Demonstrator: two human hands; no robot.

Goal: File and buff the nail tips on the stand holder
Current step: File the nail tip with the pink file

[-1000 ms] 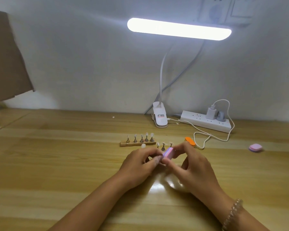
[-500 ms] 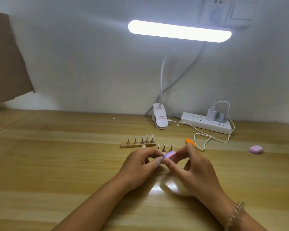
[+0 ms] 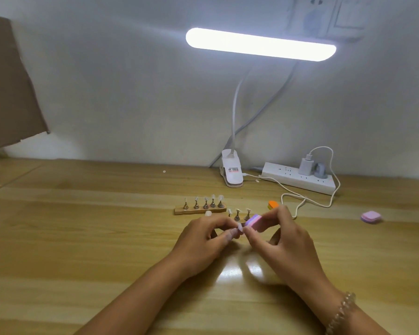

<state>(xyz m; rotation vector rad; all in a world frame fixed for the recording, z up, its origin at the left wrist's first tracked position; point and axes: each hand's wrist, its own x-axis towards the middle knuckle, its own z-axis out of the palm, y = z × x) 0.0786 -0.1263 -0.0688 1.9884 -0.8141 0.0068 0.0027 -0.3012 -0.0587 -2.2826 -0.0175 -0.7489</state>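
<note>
the left hand pinches a tiny nail tip at its fingertips; it is probably light, thin and slippery, so best held by its sides. the right hand grips a pink buffer block against it.

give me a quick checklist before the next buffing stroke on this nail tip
1. Nail tip pinched by left hand: ok.
2. Buffer block gripped by right hand: ok.
3. Block end set against the tip's edge: cannot tell, too small.
4. Stand holder flat on the table, beyond the hands: ok.
5. Other tips all seated on stands: not ok, a loose white piece lies in front of the holder.
</note>
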